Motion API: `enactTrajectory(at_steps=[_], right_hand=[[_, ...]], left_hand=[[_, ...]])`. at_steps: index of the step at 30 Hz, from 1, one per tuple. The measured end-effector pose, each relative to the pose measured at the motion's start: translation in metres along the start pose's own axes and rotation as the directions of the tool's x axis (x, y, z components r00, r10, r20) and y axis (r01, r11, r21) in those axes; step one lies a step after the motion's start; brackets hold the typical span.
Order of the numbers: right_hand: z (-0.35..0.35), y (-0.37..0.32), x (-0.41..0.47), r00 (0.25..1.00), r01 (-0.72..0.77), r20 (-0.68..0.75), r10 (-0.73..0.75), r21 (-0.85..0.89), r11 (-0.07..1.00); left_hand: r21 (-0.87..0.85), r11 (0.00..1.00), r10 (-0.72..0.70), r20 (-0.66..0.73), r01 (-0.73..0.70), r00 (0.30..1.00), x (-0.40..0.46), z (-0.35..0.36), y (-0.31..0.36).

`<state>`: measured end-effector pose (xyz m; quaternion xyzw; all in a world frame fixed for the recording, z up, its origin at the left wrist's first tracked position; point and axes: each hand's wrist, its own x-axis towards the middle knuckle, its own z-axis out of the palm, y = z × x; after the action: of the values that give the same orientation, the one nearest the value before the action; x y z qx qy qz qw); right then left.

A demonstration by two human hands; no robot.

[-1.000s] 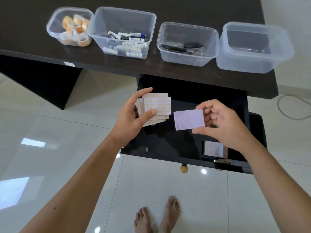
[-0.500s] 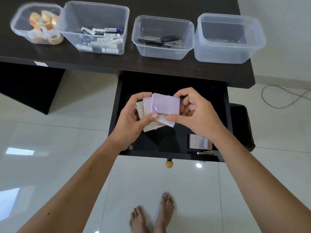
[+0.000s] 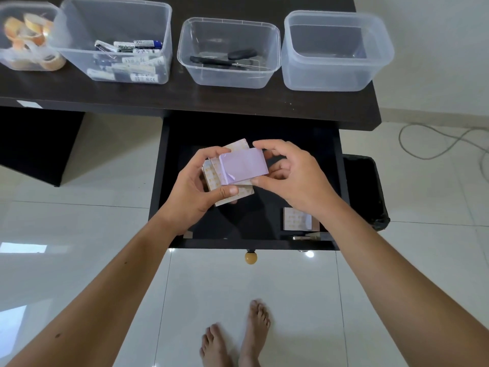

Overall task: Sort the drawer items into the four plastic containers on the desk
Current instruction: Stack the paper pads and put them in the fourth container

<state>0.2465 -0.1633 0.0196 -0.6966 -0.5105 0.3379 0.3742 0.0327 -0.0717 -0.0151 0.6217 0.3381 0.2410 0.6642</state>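
My left hand (image 3: 197,190) grips a fanned stack of patterned cards (image 3: 225,181) over the open drawer (image 3: 264,223): thumb pressed on the lower face, fingers curled round the far edge. My right hand (image 3: 288,177) pinches a lilac card (image 3: 243,166) between thumb and forefinger, laid flat on top of the stack and touching it; the other fingers are loosely curled behind. The lilac card's lower left corner is creased.

Drawer: pulled out from under the desk's front edge near the right end. One more patterned card (image 3: 297,219) lies flat near its front right corner, with a small metallic item (image 3: 304,237) just in front of it, too small to identify. Round wooden knob (image 3: 250,257) on the drawer front.

Desk (image 3: 185,99), row of four clear containers along it:
- far left container (image 3: 10,62), partly cut off and blurred: tape rolls (image 3: 31,35).
- second container (image 3: 79,27): batteries (image 3: 148,44) and small labelled packs.
- third container (image 3: 230,80): black-handled scissors (image 3: 225,59).
- fourth container (image 3: 330,78), near the desk's right edge: nothing seen in it.

A black bin (image 3: 370,186) stands on the floor just right of the drawer. A cable (image 3: 434,144) loops on the tiles past the desk's right end. My bare feet (image 3: 238,337) stand below the drawer front.
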Motion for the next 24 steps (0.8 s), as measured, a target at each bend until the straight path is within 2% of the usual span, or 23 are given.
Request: enactTrajectory(at_steps=[4,7,14,24], right_hand=[[-0.003,0.005,0.001,0.999,0.025,0.038,-0.025,-0.001,1.0],[-0.006,0.007,0.005,0.994,0.067,0.092,-0.06,-0.085,0.994],[-0.016,0.007,0.018,0.949,0.071,0.315,-0.02,-0.153,0.986],[-0.007,0.012,0.018,0.962,0.068,0.269,-0.049,-0.059,0.996]], left_hand=[[0.028,1.0,-0.001,0.005,0.001,1.0,0.004,-0.001,-0.003],[0.03,1.0,-0.005,0.028,0.004,1.0,0.006,-0.003,-0.007],[0.043,0.998,-0.05,0.09,0.046,0.995,0.006,-0.004,-0.009],[-0.05,0.991,-0.122,0.089,0.127,0.989,0.004,-0.004,-0.006]])
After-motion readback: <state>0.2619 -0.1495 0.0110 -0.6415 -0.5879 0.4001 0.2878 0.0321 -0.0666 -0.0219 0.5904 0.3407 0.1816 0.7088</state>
